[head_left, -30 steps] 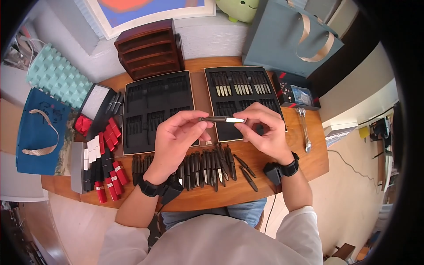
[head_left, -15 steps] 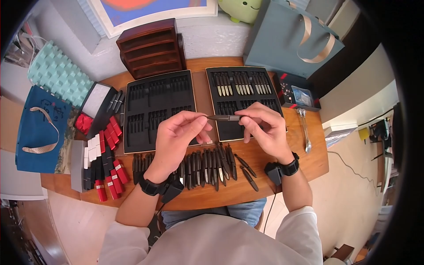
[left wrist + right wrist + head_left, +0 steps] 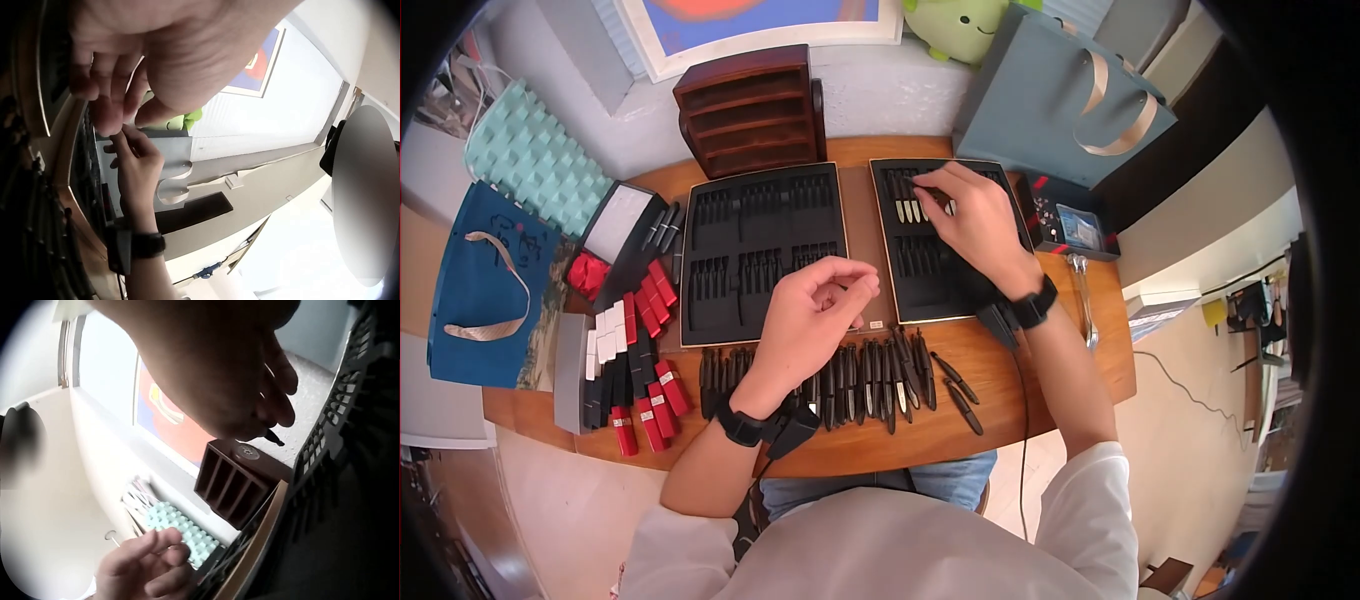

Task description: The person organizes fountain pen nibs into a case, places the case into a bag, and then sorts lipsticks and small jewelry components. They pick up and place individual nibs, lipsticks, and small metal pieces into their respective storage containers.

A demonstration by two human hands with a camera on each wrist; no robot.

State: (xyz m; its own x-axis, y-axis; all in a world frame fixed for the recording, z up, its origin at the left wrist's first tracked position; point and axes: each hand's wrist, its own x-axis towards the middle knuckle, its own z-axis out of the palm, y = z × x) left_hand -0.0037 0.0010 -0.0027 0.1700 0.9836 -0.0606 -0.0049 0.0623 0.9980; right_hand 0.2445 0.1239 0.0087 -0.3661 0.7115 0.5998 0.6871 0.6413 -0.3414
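Over the upper rows of the right black tray (image 3: 925, 295), my right hand (image 3: 980, 222) pinches a slim, dark, pen-like stick (image 3: 274, 437) between thumb and fingers. Most of it is hidden by the hand; its dark tip pokes out in the right wrist view. Similar sticks with pale lower parts (image 3: 906, 210) sit upright side by side in that tray's top slots. My left hand (image 3: 812, 318) hangs in front of the trays, fingers loosely curled and holding nothing. Below it, a row of dark sticks (image 3: 870, 380) lies on the wooden table, with two loose ones to the right.
A second slotted black tray (image 3: 760, 225) lies on the left. Red, white and black small boxes (image 3: 645, 350) cluster at the left edge. A wooden rack (image 3: 750, 110) and a grey-blue paper bag (image 3: 1040, 110) stand behind. Metal spoons (image 3: 1084, 300) lie at the right.
My right hand has moved from beside the left hand up and away to the right tray, taking the stick along. My left hand has let go of the stick and stays nearly in place.
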